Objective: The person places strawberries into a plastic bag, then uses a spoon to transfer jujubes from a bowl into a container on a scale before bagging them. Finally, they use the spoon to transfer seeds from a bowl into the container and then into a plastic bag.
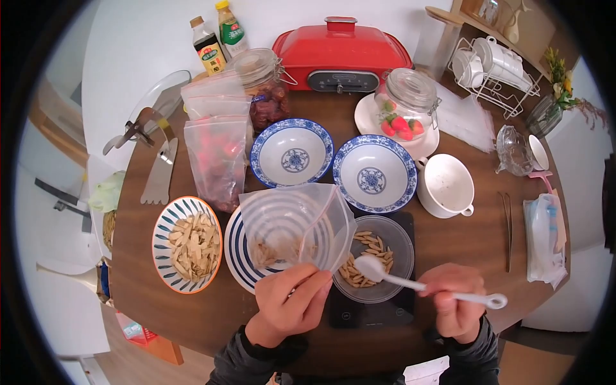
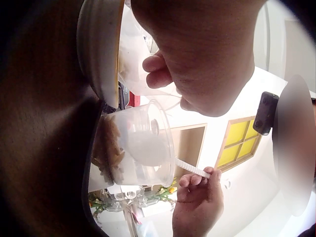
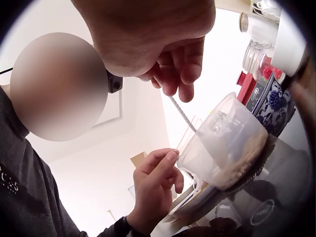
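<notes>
My left hand pinches the edge of a clear zip bag, which lies over a blue-striped plate with some pale pieces at its bottom. My right hand grips the handle of a white spoon. The spoon's bowl is inside a clear round tub that holds pale, finger-shaped pieces. Beneath the tub is a black scale. In the left wrist view the spoon's bowl hangs above the pieces in the tub.
An oval dish of pale slices stands left. Behind are two blue-patterned bowls, filled bags, jars, a red cooker and a white cup. Tongs and a plastic packet lie right.
</notes>
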Motion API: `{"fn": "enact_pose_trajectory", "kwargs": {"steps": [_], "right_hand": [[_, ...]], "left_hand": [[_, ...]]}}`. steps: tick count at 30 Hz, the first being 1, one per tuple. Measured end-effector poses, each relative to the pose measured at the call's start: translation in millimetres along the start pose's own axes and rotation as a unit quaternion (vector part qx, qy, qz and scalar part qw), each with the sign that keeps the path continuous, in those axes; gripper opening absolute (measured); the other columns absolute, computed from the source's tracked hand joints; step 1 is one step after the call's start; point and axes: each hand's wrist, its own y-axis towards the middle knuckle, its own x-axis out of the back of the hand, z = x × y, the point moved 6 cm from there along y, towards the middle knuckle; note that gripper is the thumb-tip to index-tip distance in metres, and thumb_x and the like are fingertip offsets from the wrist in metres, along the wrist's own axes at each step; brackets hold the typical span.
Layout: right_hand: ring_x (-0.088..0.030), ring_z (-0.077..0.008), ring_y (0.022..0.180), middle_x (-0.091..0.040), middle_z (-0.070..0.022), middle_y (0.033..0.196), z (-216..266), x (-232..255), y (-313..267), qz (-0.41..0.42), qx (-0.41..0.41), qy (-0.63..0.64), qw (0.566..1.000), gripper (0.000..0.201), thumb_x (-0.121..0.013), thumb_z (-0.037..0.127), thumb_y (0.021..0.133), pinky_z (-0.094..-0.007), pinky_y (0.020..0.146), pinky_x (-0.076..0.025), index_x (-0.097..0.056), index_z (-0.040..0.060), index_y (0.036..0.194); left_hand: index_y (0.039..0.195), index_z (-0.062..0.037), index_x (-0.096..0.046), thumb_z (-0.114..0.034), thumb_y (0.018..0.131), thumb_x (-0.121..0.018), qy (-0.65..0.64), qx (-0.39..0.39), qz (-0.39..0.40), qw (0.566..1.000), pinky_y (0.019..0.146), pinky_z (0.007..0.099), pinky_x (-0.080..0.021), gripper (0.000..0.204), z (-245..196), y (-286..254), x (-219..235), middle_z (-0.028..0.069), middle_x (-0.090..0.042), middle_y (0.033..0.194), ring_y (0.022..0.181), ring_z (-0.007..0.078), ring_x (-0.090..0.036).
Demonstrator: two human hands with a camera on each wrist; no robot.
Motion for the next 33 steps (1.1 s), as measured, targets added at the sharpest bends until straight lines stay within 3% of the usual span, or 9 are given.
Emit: {"fn": "enact_pose_trajectory", "kwargs": {"steps": [3,5,7,11,15,21,30,33], "right_hand": [[-0.069,-0.0288,0.064,-0.069,-0.0095,0.077,2.9,-15.0,2.4,0.048,0.019,-0.01,0.999,0.012,-0.069,0.016,0.092,-0.0333,0.057,-0.055,-0.067,0.0042,0.092],[-0.068,-0.0291,0.064,-0.069,-0.0092,0.079,2.0,-16.4,4.7,0.039,0.015,-0.024,0.999,0.01,-0.07,0.014,0.091,-0.0338,0.057,-0.054,-0.068,0.0048,0.09],[-0.068,-0.029,0.064,-0.069,-0.0095,0.079,-0.6,-12.3,5.8,0.003,-0.002,-0.095,0.995,0.01,-0.07,0.014,0.091,-0.0337,0.057,-0.054,-0.069,0.0042,0.089],[-0.069,-0.0296,0.067,-0.069,-0.0107,0.079,-2.1,-3.6,0.1,-0.048,-0.05,-0.039,0.997,0.011,-0.071,0.014,0.09,-0.0329,0.06,-0.055,-0.07,0.0033,0.09],[-0.069,-0.03,0.069,-0.069,-0.0114,0.079,-3.9,-10.0,4.7,-0.022,-0.028,-0.01,0.999,0.009,-0.07,0.011,0.089,-0.0329,0.062,-0.055,-0.07,0.0026,0.091],[-0.07,-0.0297,0.071,-0.07,-0.0115,0.079,-4.5,-8.6,4.3,-0.028,-0.042,-0.093,0.994,0.008,-0.069,0.009,0.089,-0.033,0.064,-0.055,-0.07,0.0024,0.092],[-0.068,-0.0275,0.063,-0.068,-0.0116,0.075,-7.4,-0.9,-6.4,-0.069,-0.039,0.033,0.996,0.015,-0.06,0.014,0.095,-0.0325,0.06,-0.055,-0.065,0.0013,0.089],[-0.067,-0.0272,0.063,-0.067,-0.0112,0.074,-9.2,-4.4,-4.4,-0.024,-0.031,0.053,0.998,0.019,-0.059,0.018,0.098,-0.0319,0.059,-0.054,-0.064,0.0018,0.091]], "left_hand": [[0.096,-0.0048,-0.071,0.002,0.074,-0.077,0.003,0.002,0.004,1.0,0.059,0.0314,-0.051,0.023,-0.7,0.6,0.7,0.0085,-0.066,0.09,0.069,0.0241,-0.065],[0.096,-0.005,-0.071,0.002,0.074,-0.077,0.008,0.004,0.006,1.0,0.059,0.0313,-0.051,0.023,0.1,1.0,-0.9,0.0082,-0.066,0.09,0.069,0.024,-0.065],[0.093,-0.0029,-0.073,0.0,0.072,-0.078,0.001,-0.024,-0.032,0.999,0.049,0.0283,-0.046,0.021,0.1,2.9,0.6,0.0064,-0.066,0.085,0.057,0.0197,-0.061],[0.093,-0.0027,-0.073,0.0,0.072,-0.078,-0.003,-0.023,-0.032,0.999,0.049,0.0283,-0.046,0.022,0.3,3.2,0.8,0.0067,-0.065,0.085,0.057,0.0196,-0.061],[0.093,-0.0027,-0.073,0.0,0.072,-0.078,0.001,-0.023,-0.025,0.999,0.049,0.0281,-0.046,0.022,-0.4,4.1,1.2,0.0067,-0.065,0.085,0.057,0.0193,-0.06],[0.094,-0.0028,-0.073,0.0,0.072,-0.077,0.002,-0.026,-0.025,0.999,0.049,0.028,-0.046,0.022,0.5,2.9,0.8,0.0066,-0.066,0.086,0.057,0.019,-0.06],[0.094,-0.0032,-0.073,0.0,0.072,-0.077,0.005,-0.027,-0.028,0.999,0.049,0.0277,-0.046,0.023,0.1,3.1,0.9,0.0066,-0.066,0.086,0.058,0.0189,-0.06],[0.094,-0.0032,-0.073,0.0,0.072,-0.077,0.005,-0.025,-0.026,0.999,0.049,0.0278,-0.046,0.023,1.0,2.1,0.2,0.0067,-0.066,0.086,0.058,0.0189,-0.06]]}}
